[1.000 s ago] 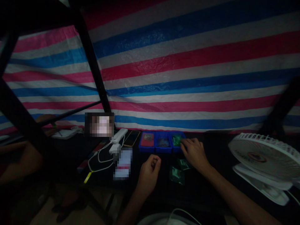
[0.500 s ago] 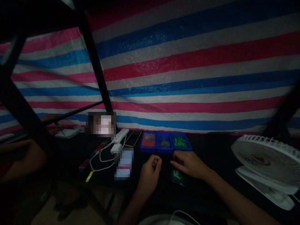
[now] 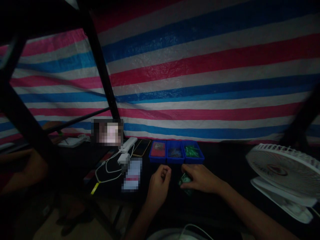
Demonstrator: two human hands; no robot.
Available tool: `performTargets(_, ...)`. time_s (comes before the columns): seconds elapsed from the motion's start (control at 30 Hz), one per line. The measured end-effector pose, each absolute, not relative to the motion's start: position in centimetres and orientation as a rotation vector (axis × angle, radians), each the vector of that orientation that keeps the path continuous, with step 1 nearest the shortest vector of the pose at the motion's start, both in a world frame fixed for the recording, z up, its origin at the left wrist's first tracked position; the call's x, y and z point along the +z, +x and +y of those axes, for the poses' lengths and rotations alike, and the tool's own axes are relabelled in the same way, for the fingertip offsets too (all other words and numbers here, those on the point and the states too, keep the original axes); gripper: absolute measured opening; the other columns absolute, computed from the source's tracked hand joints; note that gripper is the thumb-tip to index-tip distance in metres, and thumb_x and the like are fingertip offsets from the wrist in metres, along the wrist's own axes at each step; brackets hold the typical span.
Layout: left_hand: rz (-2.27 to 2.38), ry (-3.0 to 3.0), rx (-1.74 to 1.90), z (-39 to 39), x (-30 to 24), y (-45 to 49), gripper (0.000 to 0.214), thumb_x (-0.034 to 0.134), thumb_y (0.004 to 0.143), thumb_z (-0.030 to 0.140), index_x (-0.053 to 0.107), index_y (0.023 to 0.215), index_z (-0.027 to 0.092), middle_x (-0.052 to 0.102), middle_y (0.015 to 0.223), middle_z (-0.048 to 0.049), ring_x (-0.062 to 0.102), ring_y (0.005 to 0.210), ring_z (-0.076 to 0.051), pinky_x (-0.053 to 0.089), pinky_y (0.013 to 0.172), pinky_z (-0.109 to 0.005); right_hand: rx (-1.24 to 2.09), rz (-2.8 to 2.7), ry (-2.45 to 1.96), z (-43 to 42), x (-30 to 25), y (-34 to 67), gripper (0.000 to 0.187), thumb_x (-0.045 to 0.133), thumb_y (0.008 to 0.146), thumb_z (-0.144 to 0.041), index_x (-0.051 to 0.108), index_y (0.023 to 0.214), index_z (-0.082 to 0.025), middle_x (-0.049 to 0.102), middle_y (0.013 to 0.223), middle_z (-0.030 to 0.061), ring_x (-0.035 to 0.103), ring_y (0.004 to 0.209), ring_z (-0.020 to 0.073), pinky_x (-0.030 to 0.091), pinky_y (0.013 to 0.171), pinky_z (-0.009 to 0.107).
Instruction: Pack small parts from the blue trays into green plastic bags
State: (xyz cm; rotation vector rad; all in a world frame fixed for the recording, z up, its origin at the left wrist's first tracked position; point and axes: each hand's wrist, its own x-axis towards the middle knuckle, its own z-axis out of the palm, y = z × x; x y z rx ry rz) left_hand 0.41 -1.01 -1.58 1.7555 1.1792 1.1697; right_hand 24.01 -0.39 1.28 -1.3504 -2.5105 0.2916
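Green packet (image 3: 185,181), crumpled plastic, lies on the dark counter (image 3: 220,163) just in front of the blue trays (image 3: 176,152), below the right end of the row. Its long axis is hard to fix, since it is partly covered, but it seems to slant across the counter.

Right hand (image 3: 201,178) is the nearer hand, lying to the packet's right with its fingers reaching left. Fingertips (image 3: 186,174) are over the packet and touching it. Grip of the right hand: curved and closed down on the packet, but whether it pinches cannot be told. Left hand (image 3: 160,185) sits nearer the trays' left end, to the packet's left and apart from it. Grip of the left hand: fingers curled in a loose fist, nothing showing in it.

Further along the trays: the rightmost tray (image 3: 192,152) holds more green packets (image 3: 192,151). Left of the trays: a phone (image 3: 141,147), white charger (image 3: 124,158), cables (image 3: 107,171), a blurred card (image 3: 132,174). Right of them, a white fan (image 3: 282,170). Far left, past a black post (image 3: 100,66), another person's forearm (image 3: 22,163), dim. Behind the trays, a striped tarp (image 3: 200,83).
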Motion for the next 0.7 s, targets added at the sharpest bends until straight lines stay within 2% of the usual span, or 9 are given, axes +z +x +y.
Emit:
performTargets(0.2,1.183,1.769,1.165,-0.8,-1.9,0.3,0.026,0.053,0.103,0.042,0.067,0.097,0.020,0.062,0.077,0.0011,0.060,0.071,-0.016,0.042,0.067,-0.025,0.359,-2.400,-1.301,-0.1,0.5,23.9,0.022,0.067,0.100,-0.042,0.056,0.102,-0.023,0.070,0.097,0.0036,0.068,0.085,0.0222,0.041,0.071,0.029)
performTargets(0.47,1.185,1.783,1.125,-1.0,-1.6,0.4,0.024,0.054,0.102,0.040,0.068,0.099,0.020,0.065,0.079,0.0003,0.061,0.073,-0.016,0.043,0.069,-0.025,0.536,-2.059,-1.196,0.6,-0.6,23.7,0.022,0.058,0.105,-0.043,0.052,0.098,-0.023,0.064,0.088,0.0001,0.061,0.078,0.0179,0.042,0.072,0.029)
performTargets(0.6,1.196,1.793,1.118,-1.1,-1.8,0.5,0.024,0.061,0.098,0.040,0.069,0.110,0.021,0.065,0.078,0.0016,0.061,0.072,-0.016,0.044,0.069,-0.026,0.834,-1.845,-1.070,1.1,-1.3,23.0,0.027,0.065,0.101,-0.046,0.052,0.095,-0.023,0.061,0.080,-0.0023,0.060,0.072,0.0158,0.045,0.067,0.028)
performTargets(0.7,1.182,1.814,1.103,-1.0,-1.8,0.5,0.024,0.063,0.097,0.041,0.071,0.107,0.021,0.065,0.076,0.0017,0.060,0.070,-0.016,0.043,0.067,-0.026,1.143,-1.644,-0.938,1.3,-1.7,22.3,0.036,0.074,0.094,-0.048,0.048,0.096,-0.024,0.063,0.080,-0.0030,0.067,0.070,0.0163,0.049,0.063,0.027)
